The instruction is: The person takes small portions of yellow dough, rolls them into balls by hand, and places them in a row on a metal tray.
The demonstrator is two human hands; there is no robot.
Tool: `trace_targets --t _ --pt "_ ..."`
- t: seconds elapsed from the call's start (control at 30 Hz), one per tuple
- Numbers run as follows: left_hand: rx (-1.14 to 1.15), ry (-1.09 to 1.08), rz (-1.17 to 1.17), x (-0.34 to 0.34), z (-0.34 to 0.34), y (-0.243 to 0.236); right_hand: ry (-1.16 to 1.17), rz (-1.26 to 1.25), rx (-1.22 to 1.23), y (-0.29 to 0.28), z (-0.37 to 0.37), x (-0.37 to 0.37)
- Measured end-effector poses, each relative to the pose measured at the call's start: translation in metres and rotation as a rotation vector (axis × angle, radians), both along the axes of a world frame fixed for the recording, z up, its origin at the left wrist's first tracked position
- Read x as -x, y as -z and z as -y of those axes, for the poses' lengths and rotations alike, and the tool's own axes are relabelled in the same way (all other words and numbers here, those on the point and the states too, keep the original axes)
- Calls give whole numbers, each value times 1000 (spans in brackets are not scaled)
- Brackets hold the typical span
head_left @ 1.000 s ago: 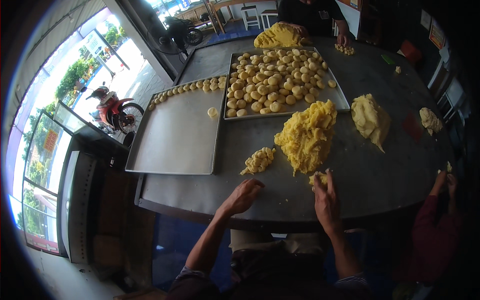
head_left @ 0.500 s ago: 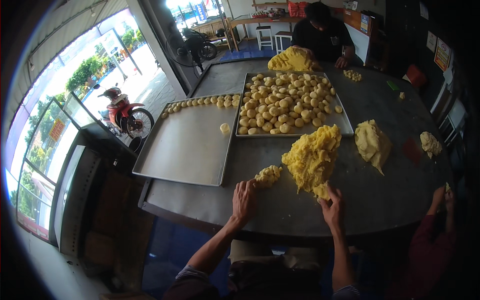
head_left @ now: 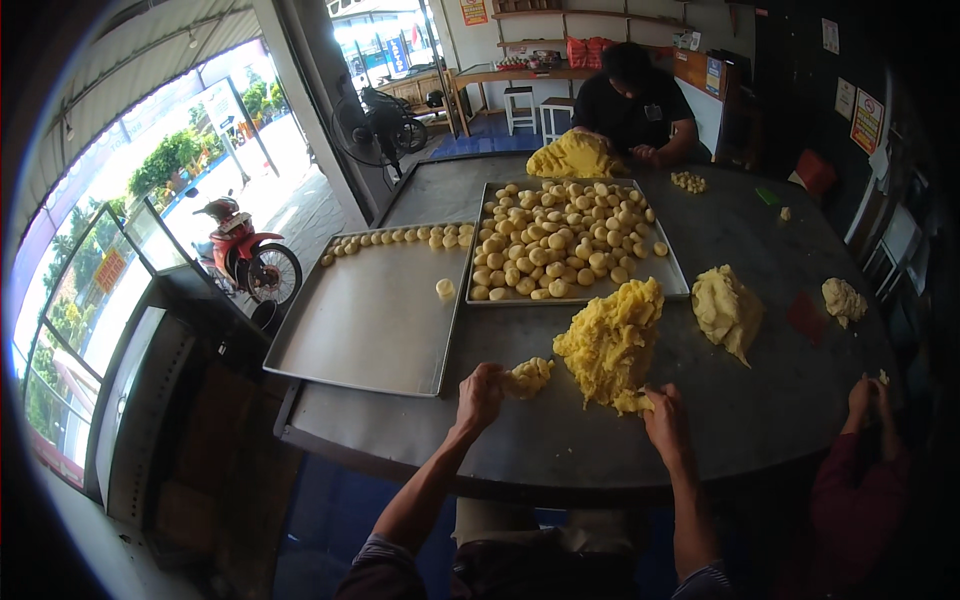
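My left hand point(head_left: 481, 396) is closed, its fingertips at the left end of a small pile of pale dough pieces point(head_left: 530, 378), pinching a piece of dough. A craggy yellow mound of soft filling point(head_left: 612, 340) stands on the table to the right of that pile. At the mound's lower right edge, my right hand point(head_left: 666, 416) pinches a lump of yellow filling point(head_left: 634, 402) that still touches the mound. Beyond lies a metal tray heaped with round dough balls point(head_left: 560, 240). Left of it, another tray point(head_left: 365, 320) has a row of balls along its far edge and one lone ball point(head_left: 445, 289).
A smooth pale dough mound point(head_left: 726, 308) and a smaller dough lump point(head_left: 844, 302) lie to the right on the dark table point(head_left: 520, 440). Across the table a person point(head_left: 645, 105) sits by a yellow mound point(head_left: 573, 156). Another person's hands point(head_left: 870, 402) show at the right edge.
My left hand has gone from lying flatter beside the small dough pile to fingers curled on it. My right hand keeps pinching at the yellow mound. The whole view has tilted up slightly.
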State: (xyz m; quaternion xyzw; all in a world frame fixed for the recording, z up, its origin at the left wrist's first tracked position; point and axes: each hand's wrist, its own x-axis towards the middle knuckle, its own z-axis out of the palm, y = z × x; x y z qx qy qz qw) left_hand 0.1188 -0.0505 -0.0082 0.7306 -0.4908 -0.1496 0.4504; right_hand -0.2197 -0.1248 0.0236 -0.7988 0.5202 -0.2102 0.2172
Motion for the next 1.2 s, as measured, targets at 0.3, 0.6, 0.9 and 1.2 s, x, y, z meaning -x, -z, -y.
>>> trace_targets --t 0.3,0.6,0.9,1.2 --pt "100 -42 -368 -1 17 -15 82 323 -49 73 -17 6" --pt "-70 204 239 1 -24 -6 -11 -62 148 14 -14 2" --pt "-160 476 174 36 -87 -43 78 -106 288 37 -58 12" --pt "-75 286 757 72 -25 -30 14 153 218 26 -20 7"
